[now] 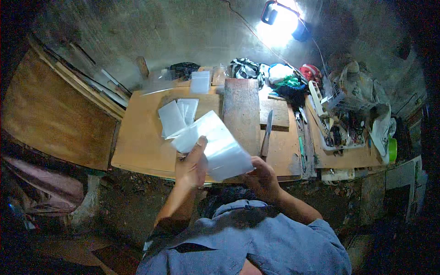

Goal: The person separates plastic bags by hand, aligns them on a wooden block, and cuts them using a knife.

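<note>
A shiny, clear plastic sheet or flat bag (pixel 223 149) is held tilted over the front of the table, glare running across its middle. My left hand (pixel 192 166) grips its left side, thumb pressed on top and the fingers beneath. At the lower right corner, my right hand (pixel 263 178) has its fingers closed on the edge. More flat plastic pieces (pixel 172 115) lie fanned out on the table just beyond the left hand. A small stack of similar pieces (pixel 200 82) rests farther back. I cannot make out whether the held piece is one layer or several.
A wooden board (pixel 241 98) lies lengthwise mid-table, with a knife (pixel 267 133) to its right. Farther right sits a white tray (pixel 346 147) of tools. Bundled cloths and bags (pixel 282 73) line the back under a bright lamp (pixel 279 23). The wooden table (pixel 137 146) ends near my body.
</note>
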A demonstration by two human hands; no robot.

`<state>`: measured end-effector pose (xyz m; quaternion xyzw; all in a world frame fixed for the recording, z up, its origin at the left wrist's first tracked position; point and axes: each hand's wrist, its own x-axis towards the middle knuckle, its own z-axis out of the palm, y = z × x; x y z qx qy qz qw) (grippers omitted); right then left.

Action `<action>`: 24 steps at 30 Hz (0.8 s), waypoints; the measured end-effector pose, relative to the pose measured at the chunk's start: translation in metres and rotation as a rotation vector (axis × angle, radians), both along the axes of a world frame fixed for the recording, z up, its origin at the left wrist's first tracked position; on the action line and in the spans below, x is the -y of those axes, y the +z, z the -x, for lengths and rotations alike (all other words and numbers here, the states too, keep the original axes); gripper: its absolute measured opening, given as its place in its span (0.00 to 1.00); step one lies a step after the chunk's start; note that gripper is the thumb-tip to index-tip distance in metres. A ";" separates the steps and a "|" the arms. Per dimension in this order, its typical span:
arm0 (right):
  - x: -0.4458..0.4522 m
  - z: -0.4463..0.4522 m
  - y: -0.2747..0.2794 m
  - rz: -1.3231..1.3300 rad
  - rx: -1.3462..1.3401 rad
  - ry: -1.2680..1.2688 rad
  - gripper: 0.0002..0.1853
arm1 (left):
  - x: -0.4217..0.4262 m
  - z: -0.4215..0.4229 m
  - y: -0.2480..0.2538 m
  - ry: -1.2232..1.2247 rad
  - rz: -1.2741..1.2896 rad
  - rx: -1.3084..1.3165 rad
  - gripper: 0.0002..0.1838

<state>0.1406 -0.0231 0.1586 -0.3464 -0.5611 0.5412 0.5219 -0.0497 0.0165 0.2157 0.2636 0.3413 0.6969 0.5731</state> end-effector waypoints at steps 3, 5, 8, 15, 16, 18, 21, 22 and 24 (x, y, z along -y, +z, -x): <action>-0.007 -0.009 0.006 -0.121 0.304 0.022 0.15 | 0.000 0.004 0.000 -0.077 0.016 0.000 0.18; -0.008 -0.012 0.003 -0.102 0.349 0.031 0.11 | -0.001 0.007 -0.005 -0.062 0.031 -0.050 0.17; -0.006 -0.016 -0.004 -0.038 0.422 0.063 0.12 | -0.003 0.007 -0.014 -0.068 0.024 -0.064 0.17; -0.015 -0.020 -0.003 0.041 0.179 -0.182 0.18 | 0.007 -0.007 -0.035 -0.388 0.267 -0.393 0.14; -0.019 -0.020 -0.005 0.100 0.189 -0.162 0.18 | 0.008 -0.009 -0.044 -0.393 0.267 -0.393 0.14; -0.020 -0.004 -0.006 0.142 -0.008 -0.106 0.16 | 0.011 -0.020 -0.061 -0.486 0.294 -0.327 0.14; -0.019 -0.001 -0.012 0.322 0.031 -0.081 0.13 | 0.011 -0.026 -0.072 -0.551 0.256 -0.287 0.13; -0.020 -0.001 -0.018 0.332 0.016 -0.073 0.12 | 0.011 -0.025 -0.072 -0.604 0.298 -0.238 0.13; -0.024 -0.007 -0.024 0.353 0.029 -0.092 0.10 | 0.009 -0.023 -0.087 -0.596 0.294 -0.236 0.13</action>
